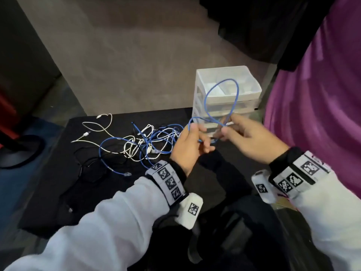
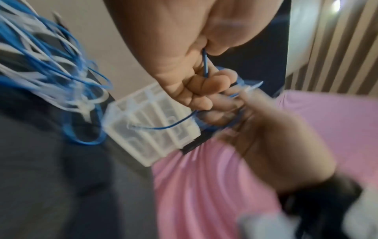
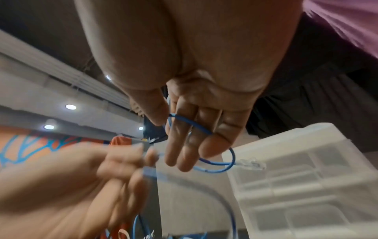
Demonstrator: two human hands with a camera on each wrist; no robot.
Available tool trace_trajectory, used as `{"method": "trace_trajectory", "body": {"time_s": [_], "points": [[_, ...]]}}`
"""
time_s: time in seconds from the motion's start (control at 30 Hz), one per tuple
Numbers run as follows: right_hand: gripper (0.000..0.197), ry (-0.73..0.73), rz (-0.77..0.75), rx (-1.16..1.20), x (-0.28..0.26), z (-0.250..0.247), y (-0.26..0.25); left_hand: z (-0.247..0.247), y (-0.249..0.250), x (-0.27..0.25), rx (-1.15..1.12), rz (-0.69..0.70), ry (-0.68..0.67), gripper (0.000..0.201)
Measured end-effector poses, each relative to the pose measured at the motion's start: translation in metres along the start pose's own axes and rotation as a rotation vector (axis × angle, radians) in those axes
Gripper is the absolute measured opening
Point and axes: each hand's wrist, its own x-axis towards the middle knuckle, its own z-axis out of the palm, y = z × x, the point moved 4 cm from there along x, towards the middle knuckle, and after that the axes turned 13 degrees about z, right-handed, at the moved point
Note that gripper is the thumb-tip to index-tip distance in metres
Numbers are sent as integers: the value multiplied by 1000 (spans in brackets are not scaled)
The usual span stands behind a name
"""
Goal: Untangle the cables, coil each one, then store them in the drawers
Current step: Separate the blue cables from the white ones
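Observation:
A blue cable [image 1: 228, 79] rises in a tall loop in front of the white translucent drawer unit [image 1: 244, 99]. My left hand [image 1: 197, 137] grips the cable with curled fingers [image 2: 212, 84]. My right hand [image 1: 226, 130] pinches the same blue cable [image 3: 190, 126] between thumb and fingers, and its clear plug [image 3: 251, 165] sticks out past the fingertips. Both hands hover close together just left of the drawers. From my left hand the cable runs down into a tangle [image 1: 148, 141] of blue, white and black cables on the black table [image 1: 58, 192].
A white cable [image 1: 109, 122] and a black cable [image 1: 86, 165] trail out of the tangle to the left. Pink cloth [image 1: 322, 94] hangs close on the right. A dark bag [image 1: 234, 222] sits below my wrists. The table's far edge runs just behind the tangle.

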Motion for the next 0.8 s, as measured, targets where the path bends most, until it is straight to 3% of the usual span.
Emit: {"method": "trace_trajectory", "body": {"time_s": [0.1, 0.23, 0.33, 0.4, 0.5, 0.57, 0.67, 0.8], "points": [[18, -5, -34, -158, -12, 15, 17, 25, 3, 10, -198, -118, -14, 39], [21, 121, -27, -354, -13, 13, 43, 23, -20, 11, -191, -289, -39, 34], [19, 124, -3, -515, 1, 14, 82, 4, -42, 10, 125, -385, -94, 31], [13, 61, 155, -537, 10, 21, 117, -17, -53, 4, 378, -407, -103, 30], [27, -77, 401, -550, 13, 34, 162, -50, -65, -8, 595, -386, -136, 25], [43, -23, 430, -480, 13, 34, 175, -66, -66, -17, 640, -407, -165, 25], [69, 168, 459, -412, 12, 23, 175, -84, -60, -25, 622, -407, -121, 26], [81, 335, 435, -416, 6, 8, 163, -106, -50, -27, 647, -355, -73, 20]]}}
